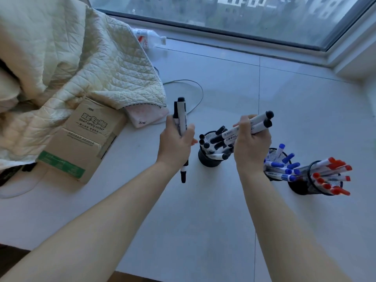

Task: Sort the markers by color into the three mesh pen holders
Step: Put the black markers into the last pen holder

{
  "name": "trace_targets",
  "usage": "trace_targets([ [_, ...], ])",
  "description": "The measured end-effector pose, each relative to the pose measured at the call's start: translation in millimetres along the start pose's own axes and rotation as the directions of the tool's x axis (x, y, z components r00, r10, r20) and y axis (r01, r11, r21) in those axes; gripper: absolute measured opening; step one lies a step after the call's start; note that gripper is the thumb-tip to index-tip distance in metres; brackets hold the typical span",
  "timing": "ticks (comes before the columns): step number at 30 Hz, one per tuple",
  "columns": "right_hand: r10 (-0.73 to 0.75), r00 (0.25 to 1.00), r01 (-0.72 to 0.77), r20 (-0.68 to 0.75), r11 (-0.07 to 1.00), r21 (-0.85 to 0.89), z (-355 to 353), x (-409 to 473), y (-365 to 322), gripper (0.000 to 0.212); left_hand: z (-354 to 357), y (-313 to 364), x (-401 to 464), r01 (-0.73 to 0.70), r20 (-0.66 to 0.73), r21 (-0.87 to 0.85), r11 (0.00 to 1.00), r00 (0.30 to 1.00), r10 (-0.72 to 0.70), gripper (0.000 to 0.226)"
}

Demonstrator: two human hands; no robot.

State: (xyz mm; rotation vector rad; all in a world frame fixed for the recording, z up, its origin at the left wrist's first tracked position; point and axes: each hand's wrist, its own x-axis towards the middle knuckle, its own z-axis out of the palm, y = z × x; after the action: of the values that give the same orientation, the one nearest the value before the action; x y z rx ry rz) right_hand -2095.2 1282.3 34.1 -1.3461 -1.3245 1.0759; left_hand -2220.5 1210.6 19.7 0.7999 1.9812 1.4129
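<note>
Both hands are up over the pale bench, each gripping black-capped markers: the left hand has its fingers wrapped round a near-upright bundle of black markers, caps poking out top and bottom, while the right hand clasps two more black markers pointing toward 2 o'clock, right above the black-marker holder. That mesh holder stands between the two hands, crammed with black caps. At 4 o'clock from it sits the blue-marker holder, partly hidden by the right wrist, and just beside that, further toward 4 o'clock, the red-marker holder, red caps fanned out. At 9 o'clock lies a cardboard box under a quilted blanket, and a plastic bottle lies at 11 o'clock by the window
</note>
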Motion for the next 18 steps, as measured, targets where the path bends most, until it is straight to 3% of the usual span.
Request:
trace_targets([
  [2,-0.041,0.999,0.042,0.011,0.998,-0.052,1.1,11.9,5.9,0.021,5.6,13.7,7.3,-0.057,-0.050,-0.067,0.996,0.997,0.053,0.015],
  [6,-0.085,0.982,0.133,0.171,0.947,-0.292,4.8,20.2,26.2,0.017,14.6,33.9,19.8,-0.115,-0.130,-0.161,0.980,0.987,0.095,0.025],
  [11,-0.128,0.939,0.262,0.319,0.867,-0.423,6.4,18.8,39.5,0.011,21.9,50.6,26.8,-0.150,-0.207,-0.300,0.942,0.974,0.090,0.021],
  [15,-0.153,0.957,0.249,0.248,0.871,-0.424,5.3,19.6,36.6,0.017,25.7,56.2,29.9,-0.146,-0.232,-0.441,0.886,0.972,0.044,0.015],
  [18,-0.307,0.918,0.391,0.251,0.805,-0.447,5.1,19.4,37.9,0.020,32.3,57.2,31.1,-0.135,-0.234,-0.517,0.845,0.972,0.012,0.016],
])
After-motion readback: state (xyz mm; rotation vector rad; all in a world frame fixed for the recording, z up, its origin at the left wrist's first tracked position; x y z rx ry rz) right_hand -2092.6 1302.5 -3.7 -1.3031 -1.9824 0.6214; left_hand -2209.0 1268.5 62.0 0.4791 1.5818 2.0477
